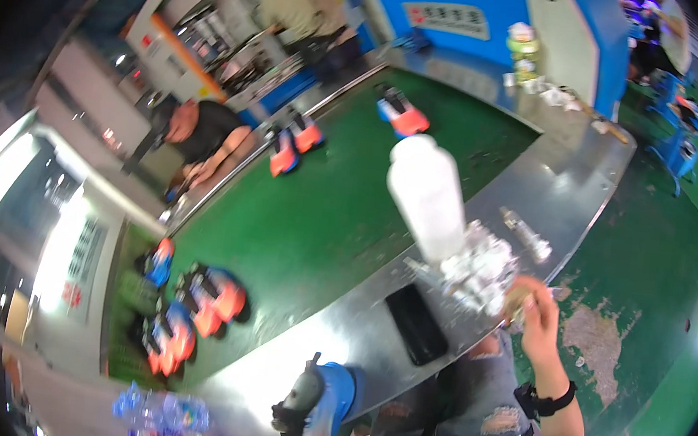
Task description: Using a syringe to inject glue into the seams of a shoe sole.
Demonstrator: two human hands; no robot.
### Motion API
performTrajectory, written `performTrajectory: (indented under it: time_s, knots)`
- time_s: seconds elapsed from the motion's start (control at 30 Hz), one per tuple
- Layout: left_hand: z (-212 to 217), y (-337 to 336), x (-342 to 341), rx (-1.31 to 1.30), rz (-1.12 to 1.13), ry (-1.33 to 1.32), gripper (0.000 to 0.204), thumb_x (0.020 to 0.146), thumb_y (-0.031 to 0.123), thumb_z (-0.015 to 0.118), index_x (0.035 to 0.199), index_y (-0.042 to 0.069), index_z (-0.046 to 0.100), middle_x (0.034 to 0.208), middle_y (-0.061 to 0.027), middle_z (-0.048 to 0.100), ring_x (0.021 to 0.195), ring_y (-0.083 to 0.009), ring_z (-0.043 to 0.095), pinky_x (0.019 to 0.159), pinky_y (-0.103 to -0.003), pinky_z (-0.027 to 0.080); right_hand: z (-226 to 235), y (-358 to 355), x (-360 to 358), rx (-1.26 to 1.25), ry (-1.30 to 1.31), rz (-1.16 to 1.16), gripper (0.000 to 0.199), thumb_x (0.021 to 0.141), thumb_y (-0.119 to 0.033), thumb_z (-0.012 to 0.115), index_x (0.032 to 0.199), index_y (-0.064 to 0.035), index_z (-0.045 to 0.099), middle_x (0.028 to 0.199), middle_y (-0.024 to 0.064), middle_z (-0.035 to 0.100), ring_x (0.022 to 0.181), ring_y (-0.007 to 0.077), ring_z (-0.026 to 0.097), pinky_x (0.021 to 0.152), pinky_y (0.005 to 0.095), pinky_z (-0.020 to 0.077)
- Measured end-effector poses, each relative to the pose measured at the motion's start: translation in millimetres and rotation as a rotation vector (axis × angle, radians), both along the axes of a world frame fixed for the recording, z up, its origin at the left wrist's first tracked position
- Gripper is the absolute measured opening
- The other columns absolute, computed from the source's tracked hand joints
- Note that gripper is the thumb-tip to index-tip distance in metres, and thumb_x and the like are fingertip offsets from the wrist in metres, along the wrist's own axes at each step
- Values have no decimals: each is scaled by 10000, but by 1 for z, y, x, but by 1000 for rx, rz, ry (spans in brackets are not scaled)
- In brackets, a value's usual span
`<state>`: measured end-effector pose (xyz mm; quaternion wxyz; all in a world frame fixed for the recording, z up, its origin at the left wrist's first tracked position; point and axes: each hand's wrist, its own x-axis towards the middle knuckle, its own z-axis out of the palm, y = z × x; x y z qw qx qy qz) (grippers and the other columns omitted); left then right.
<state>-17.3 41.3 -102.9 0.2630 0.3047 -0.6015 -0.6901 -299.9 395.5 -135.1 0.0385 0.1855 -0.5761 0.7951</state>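
My right hand (pixel 537 321) is at the near edge of the metal table rim, with its fingers curled round a small tan thing (pixel 516 299) that blur hides. Right beside it lies a heap of crumpled white paper or tissue (pixel 480 270). A white plastic bottle (pixel 428 194) stands behind the heap. Nearer to me, a black phone (pixel 416 325) lies flat on the metal. A blue and orange sports shoe (pixel 328 403) with a dark upper part sits at the lower edge. My left hand does not show.
A green conveyor belt (pixel 321 241) carries several similar shoes (pixel 213 297). A clear syringe-like tube (pixel 526 235) lies past the paper. Clear plastic bottles (pixel 163 411) lie at lower left. Another person (pixel 205 130) works across the belt; one more stands farther back.
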Motion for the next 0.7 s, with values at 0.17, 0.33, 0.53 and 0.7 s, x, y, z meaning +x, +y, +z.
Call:
performTrajectory:
  time_s: [0.17, 0.33, 0.53, 0.7]
  knots:
    - [-2, 45, 112, -72, 197, -155, 315, 873, 196, 536, 1130, 19, 490, 1074, -99, 553, 945, -188, 553, 837, -325, 453, -8, -17, 16, 21, -157, -80, 363, 949, -284, 353, 1101, 23, 472, 785, 70, 538, 586, 118, 529, 500, 228, 433]
    - [25, 11, 27, -333, 374, 147, 223, 846, 113, 554, 1008, -28, 494, 865, -41, 555, 757, -100, 529, 672, -229, 448, 23, -31, 52, -31, -40, 18, 524, 934, -445, 291, 1110, 23, 447, 768, 97, 529, 547, 145, 520, 457, 235, 414]
    - [62, 16, -77, -834, -214, 418, 537, 731, 372, 678, 1021, -42, 497, 936, -135, 571, 846, -218, 576, 752, -312, 471, 102, -63, 91, -262, 72, 522, 649, 832, -618, 338, 1079, -27, 437, 725, 123, 479, 401, 211, 461, 368, 270, 415]
    - [74, 23, -113, -860, -465, 545, 522, 632, 268, 767, 974, -47, 529, 878, -175, 619, 789, -250, 609, 705, -315, 489, 125, -87, 96, -483, -49, 895, 571, 801, -573, 473, 995, -36, 446, 753, 153, 491, 397, 257, 495, 375, 313, 474]
